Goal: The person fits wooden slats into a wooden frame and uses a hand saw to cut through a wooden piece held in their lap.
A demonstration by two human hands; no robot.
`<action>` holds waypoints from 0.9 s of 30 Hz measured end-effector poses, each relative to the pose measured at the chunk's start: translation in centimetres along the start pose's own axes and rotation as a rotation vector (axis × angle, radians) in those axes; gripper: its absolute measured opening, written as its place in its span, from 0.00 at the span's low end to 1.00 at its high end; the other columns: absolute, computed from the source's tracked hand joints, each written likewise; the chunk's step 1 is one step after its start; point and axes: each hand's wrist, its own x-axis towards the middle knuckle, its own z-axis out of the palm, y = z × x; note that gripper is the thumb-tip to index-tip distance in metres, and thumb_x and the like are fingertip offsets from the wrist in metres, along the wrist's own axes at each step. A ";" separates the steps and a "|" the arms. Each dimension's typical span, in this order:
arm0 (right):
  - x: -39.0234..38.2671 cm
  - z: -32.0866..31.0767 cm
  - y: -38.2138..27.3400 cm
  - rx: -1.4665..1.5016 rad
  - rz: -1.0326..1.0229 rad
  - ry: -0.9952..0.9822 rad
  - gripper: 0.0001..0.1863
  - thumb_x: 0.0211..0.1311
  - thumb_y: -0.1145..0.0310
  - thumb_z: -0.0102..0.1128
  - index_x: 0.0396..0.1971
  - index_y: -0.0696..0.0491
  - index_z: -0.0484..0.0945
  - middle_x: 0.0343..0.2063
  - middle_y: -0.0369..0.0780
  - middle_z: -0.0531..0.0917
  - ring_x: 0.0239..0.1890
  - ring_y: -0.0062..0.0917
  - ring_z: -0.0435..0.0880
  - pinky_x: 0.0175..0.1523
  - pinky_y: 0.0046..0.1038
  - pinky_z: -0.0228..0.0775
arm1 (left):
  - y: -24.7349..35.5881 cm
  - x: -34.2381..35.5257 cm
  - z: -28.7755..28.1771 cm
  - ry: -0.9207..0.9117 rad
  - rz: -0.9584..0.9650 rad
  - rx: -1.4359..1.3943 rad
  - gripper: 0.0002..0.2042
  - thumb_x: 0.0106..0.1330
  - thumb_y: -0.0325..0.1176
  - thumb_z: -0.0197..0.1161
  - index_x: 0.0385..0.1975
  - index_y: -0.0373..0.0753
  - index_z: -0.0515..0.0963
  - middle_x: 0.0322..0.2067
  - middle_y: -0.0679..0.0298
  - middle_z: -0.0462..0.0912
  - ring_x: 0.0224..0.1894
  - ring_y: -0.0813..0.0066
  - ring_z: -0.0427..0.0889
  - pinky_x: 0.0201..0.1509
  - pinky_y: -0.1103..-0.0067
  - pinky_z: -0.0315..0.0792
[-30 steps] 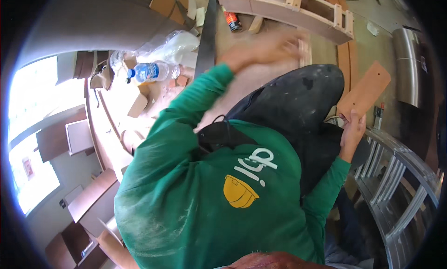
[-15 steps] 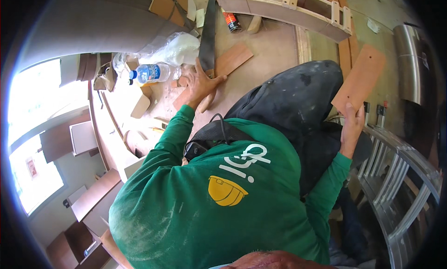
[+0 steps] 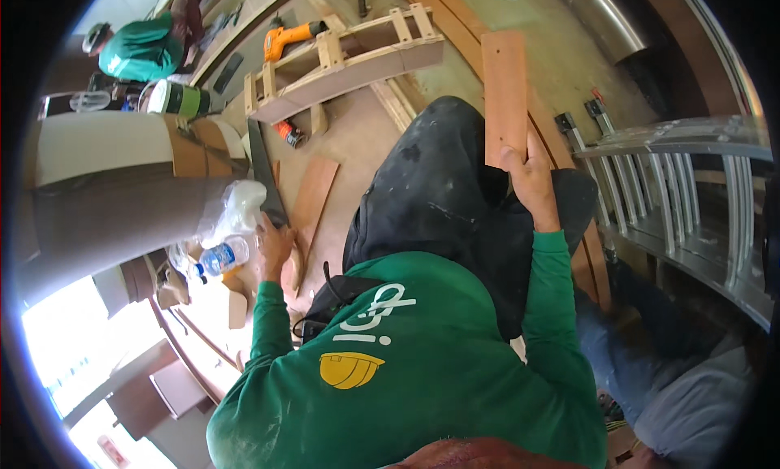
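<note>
My right hand (image 3: 532,185) grips the lower end of a thin reddish-brown wooden board (image 3: 505,87) with small holes near its ends. The board stands nearly upright in this view, above my right knee. On the left, my left hand (image 3: 276,246) reaches down with fingers apart at the near end of a long dark flat strip (image 3: 266,177). Whether the fingers touch that strip I cannot tell. Right of this hand lies a second reddish-brown board (image 3: 313,199) on the work surface. A clear water bottle (image 3: 223,256) with a blue cap lies just left of the hand, beside crumpled clear plastic (image 3: 242,205).
Ahead is a curved wooden frame (image 3: 349,73) with crosspieces, an orange drill (image 3: 288,38) behind it and a red-and-black can (image 3: 288,134) before it. An aluminium ladder (image 3: 674,177) lies right. A large padded roll (image 3: 114,185) fills the left. Another person (image 3: 142,47) crouches far left.
The view has swung left, bringing the drill and the other person into sight. The board in my right hand has turned from slanted to nearly upright. My left hand stays by the dark strip's end.
</note>
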 end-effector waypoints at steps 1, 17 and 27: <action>-0.1 0.0 -0.1 -0.036 -0.027 0.037 0.19 0.70 0.64 0.59 0.52 0.62 0.77 0.40 0.55 0.85 0.42 0.47 0.85 0.50 0.41 0.76 | 1.1 0.2 -0.4 -0.008 0.004 0.058 0.56 0.59 0.49 0.77 0.81 0.35 0.47 0.71 0.29 0.62 0.72 0.29 0.65 0.75 0.49 0.63; -2.0 -3.1 2.7 0.183 0.074 0.115 0.24 0.73 0.61 0.60 0.59 0.62 0.77 0.48 0.44 0.85 0.50 0.28 0.84 0.56 0.31 0.74 | 48.8 -2.5 -3.5 -0.904 0.773 -1.209 0.32 0.83 0.51 0.52 0.74 0.30 0.61 0.68 0.50 0.73 0.68 0.58 0.76 0.72 0.66 0.71; -2.9 -3.5 3.9 0.482 0.260 0.027 0.29 0.70 0.64 0.60 0.67 0.63 0.73 0.53 0.42 0.84 0.53 0.23 0.83 0.60 0.27 0.74 | 52.4 -1.9 1.0 -1.237 0.419 -1.565 0.22 0.82 0.47 0.57 0.67 0.40 0.68 0.61 0.61 0.78 0.61 0.65 0.81 0.69 0.61 0.74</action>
